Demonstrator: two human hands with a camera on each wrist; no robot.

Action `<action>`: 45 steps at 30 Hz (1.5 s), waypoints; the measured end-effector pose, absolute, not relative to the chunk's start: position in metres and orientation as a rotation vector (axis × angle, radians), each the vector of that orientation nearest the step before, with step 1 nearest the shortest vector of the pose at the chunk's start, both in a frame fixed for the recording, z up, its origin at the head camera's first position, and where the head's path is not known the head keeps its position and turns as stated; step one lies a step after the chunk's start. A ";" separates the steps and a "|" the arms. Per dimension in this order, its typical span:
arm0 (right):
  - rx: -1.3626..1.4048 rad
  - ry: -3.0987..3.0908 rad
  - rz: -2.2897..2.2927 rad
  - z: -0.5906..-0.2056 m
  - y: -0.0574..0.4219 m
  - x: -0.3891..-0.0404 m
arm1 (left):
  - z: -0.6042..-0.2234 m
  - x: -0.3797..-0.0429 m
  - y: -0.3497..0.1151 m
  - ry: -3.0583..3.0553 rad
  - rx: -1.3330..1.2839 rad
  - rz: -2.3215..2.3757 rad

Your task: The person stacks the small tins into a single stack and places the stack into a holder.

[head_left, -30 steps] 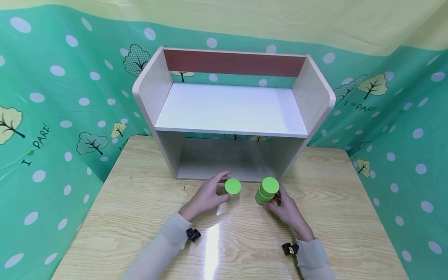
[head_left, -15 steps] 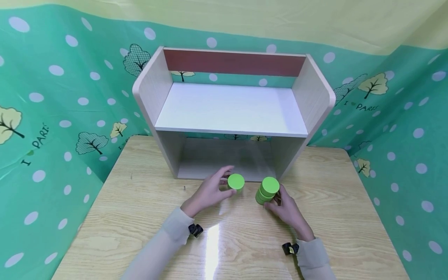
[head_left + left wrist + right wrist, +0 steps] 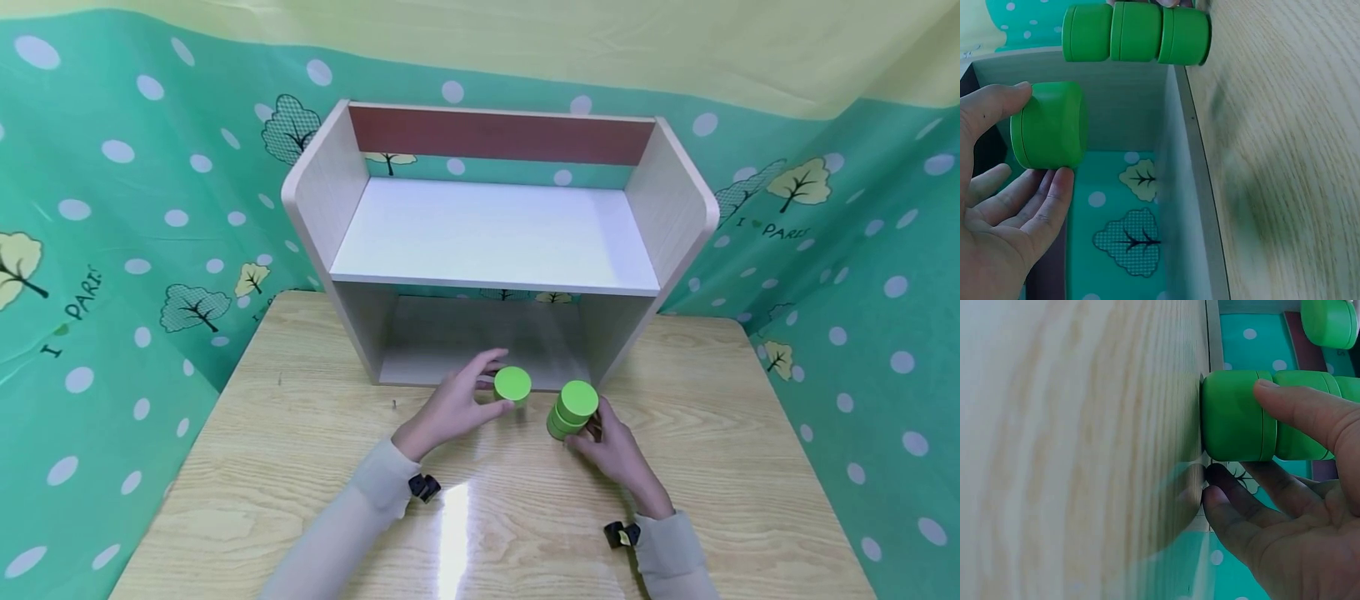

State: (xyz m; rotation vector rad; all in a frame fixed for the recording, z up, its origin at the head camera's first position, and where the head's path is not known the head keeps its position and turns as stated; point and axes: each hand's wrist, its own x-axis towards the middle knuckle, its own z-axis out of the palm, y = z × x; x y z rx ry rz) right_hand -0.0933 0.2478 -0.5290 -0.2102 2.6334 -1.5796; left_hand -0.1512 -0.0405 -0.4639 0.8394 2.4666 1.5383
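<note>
Jar [image 3: 513,383] in left hand [image 3: 457,407], now nearer stack [image 3: 573,407]

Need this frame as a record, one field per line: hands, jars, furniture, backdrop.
left_hand: left hand pinches the single green jar between thumb and fingers
single_jar_state: raised off the table, apart from the stack
right_hand: right hand grips the stack of green jars low down
stack_state: three high, upright on the table
jar_total: four
jar_contents: cannot tell
furniture: two-level shelf unit on the table, beyond the stack; dark red back strip
backdrop: green curtain with pale dots and printed trees
</note>
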 end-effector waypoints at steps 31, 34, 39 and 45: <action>-0.232 2.631 -1.594 -0.531 0.249 -0.094 | -0.447 -0.165 -0.010 2.463 0.995 1.544; -0.225 2.628 -1.591 -0.530 0.249 -0.094 | -0.444 -0.165 -0.006 2.457 1.023 1.547; -0.205 2.626 -1.587 -0.531 0.249 -0.095 | -0.440 -0.165 0.001 2.450 1.076 1.542; -0.202 2.615 -1.583 -0.530 0.249 -0.095 | -0.438 -0.166 0.007 2.439 1.096 1.523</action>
